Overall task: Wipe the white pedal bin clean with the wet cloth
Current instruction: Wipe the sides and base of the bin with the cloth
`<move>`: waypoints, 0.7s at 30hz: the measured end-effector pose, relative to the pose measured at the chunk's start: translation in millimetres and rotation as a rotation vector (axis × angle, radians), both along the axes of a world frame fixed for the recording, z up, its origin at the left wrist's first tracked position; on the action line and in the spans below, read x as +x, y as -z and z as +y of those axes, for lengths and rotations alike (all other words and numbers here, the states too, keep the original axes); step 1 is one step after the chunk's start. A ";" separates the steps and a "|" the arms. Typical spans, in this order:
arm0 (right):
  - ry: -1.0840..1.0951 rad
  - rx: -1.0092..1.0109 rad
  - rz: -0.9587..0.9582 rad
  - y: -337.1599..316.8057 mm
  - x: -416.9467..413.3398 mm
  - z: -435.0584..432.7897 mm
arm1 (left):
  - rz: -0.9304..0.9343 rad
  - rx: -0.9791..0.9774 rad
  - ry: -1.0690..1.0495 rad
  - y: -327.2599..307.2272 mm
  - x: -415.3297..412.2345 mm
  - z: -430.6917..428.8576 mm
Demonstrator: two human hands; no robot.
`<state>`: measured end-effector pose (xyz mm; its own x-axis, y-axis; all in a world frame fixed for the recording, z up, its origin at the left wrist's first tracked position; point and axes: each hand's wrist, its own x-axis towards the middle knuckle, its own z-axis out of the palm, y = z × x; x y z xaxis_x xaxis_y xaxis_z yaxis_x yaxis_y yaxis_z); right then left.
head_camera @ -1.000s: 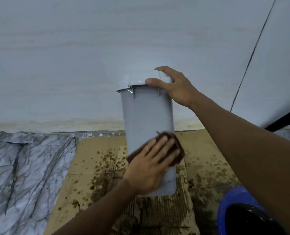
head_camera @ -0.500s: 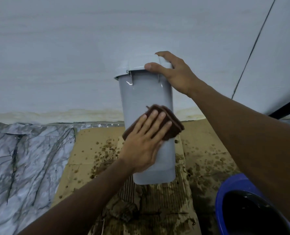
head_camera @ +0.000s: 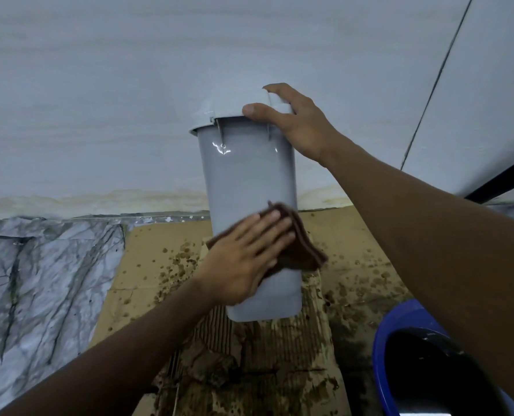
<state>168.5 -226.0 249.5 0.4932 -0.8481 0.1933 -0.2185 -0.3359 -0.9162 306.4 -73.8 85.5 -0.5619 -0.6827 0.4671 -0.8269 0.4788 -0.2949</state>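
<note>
Floor (head_camera: 39, 280): marbled sheet on the left, beside wet, spotted cardboard (head_camera: 165, 244).
Left hand (head_camera: 243, 259): fingers straight, pressing the brown cloth (head_camera: 297, 250) flat against the bin's lower front.
Bin (head_camera: 246, 175): white, upright on the cardboard, against the wall.
Right hand (head_camera: 294, 121): fingers and thumb curled over the lid.
Bucket (head_camera: 384, 340): blue, lower right.

Blue bucket (head_camera: 380, 361) right of bin (head_camera: 246, 175)

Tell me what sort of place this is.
Probably an indoor floor by a wall, used for messy washing: marble-patterned floor, stained white wall, wet spattered cardboard beneath the pedal bin, blue bucket alongside.
</note>
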 end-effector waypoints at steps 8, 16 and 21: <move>0.009 -0.012 -0.001 2.3 -1.7 -2.5 | 0.155 0.015 -0.124 5.7 -31.8 1.3; -0.009 -0.003 -0.014 4.0 -1.7 -1.5 | -0.068 0.097 0.028 33.5 -15.3 21.1; 0.003 -0.008 -0.031 2.5 -0.7 2.8 | 0.194 -0.109 -0.178 -41.5 6.4 -27.3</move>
